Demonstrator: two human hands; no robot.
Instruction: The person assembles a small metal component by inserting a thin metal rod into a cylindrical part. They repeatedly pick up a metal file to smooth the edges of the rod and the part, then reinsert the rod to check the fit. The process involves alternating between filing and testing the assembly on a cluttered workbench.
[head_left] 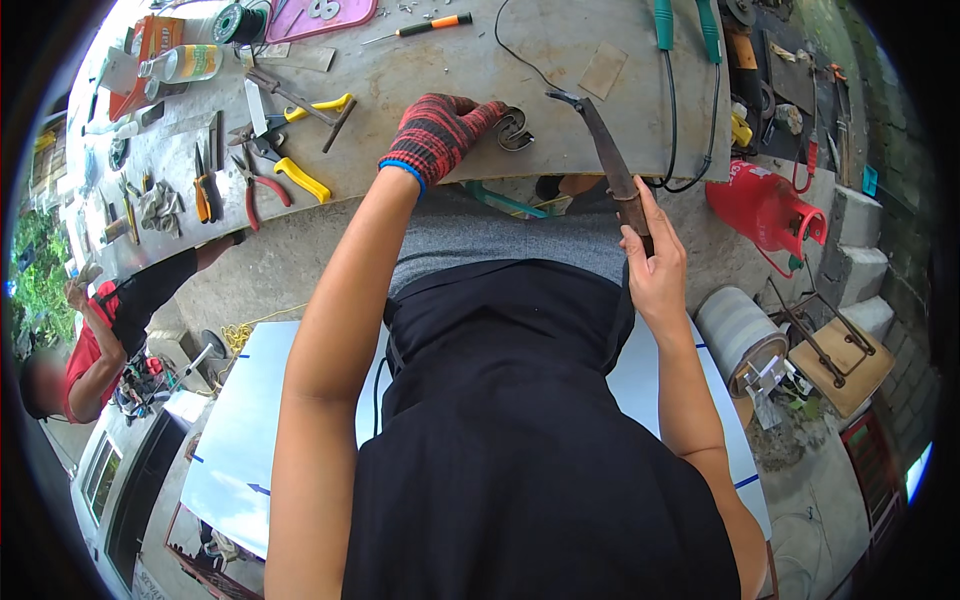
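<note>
My left hand (440,132), in a red and black knitted glove with a blue cuff, is over the near part of the metal worktable (420,62). Its fingertips are closed at the edge of a small round piece of curled metal (515,131) lying on the table. Bare, my right hand (655,258) grips the brown handle of a long dark hand tool (604,140) with a narrow, bent tip. The tool slants up and left over the table's edge, its tip right of the curled metal. A thin dark wire (511,45) runs to near that tip.
Left on the table lie yellow-handled snips (302,180), red-handled pliers (268,187), a screwdriver (420,27) and a plastic bottle (185,64). Green-handled corded tools (710,35) lie to the right. A red gas cylinder (755,205) stands beyond. Another person (95,345) is at far left.
</note>
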